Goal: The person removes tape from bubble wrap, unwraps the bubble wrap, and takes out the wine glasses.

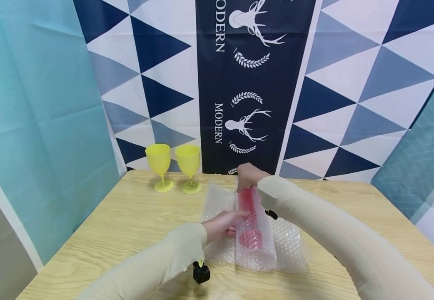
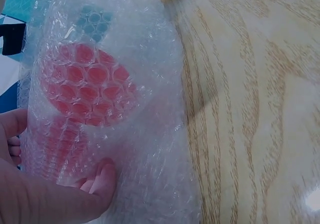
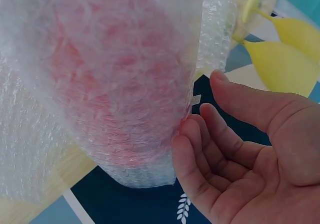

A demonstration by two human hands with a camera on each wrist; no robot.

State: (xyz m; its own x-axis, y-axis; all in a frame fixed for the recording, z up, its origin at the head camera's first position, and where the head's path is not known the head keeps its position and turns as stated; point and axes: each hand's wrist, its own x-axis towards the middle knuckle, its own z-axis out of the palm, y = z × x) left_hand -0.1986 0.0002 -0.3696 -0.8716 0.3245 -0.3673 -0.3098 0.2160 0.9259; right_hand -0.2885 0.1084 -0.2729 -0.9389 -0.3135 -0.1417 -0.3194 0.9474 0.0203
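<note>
A red goblet (image 1: 250,239) is rolled inside clear bubble wrap (image 1: 256,261), its round foot toward me and its cup at the far end. My left hand (image 1: 222,225) grips the wrapped goblet about the stem; in the left wrist view the thumb and fingers (image 2: 106,184) curl around either side of the wrap. At the far end is my right hand (image 1: 250,176). In the right wrist view its fingertips touch the edge of the bubble wrap, the fingers loosely bent and the thumb (image 3: 240,93) apart. A small pale strip (image 3: 195,100) shows by that edge.
Two yellow goblets (image 1: 158,160) stand upright at the back left of the wooden table (image 1: 138,225). More bubble wrap (image 1: 288,243) lies flat to both sides of the roll. A patterned cloth (image 1: 333,83) hangs behind the table's back edge.
</note>
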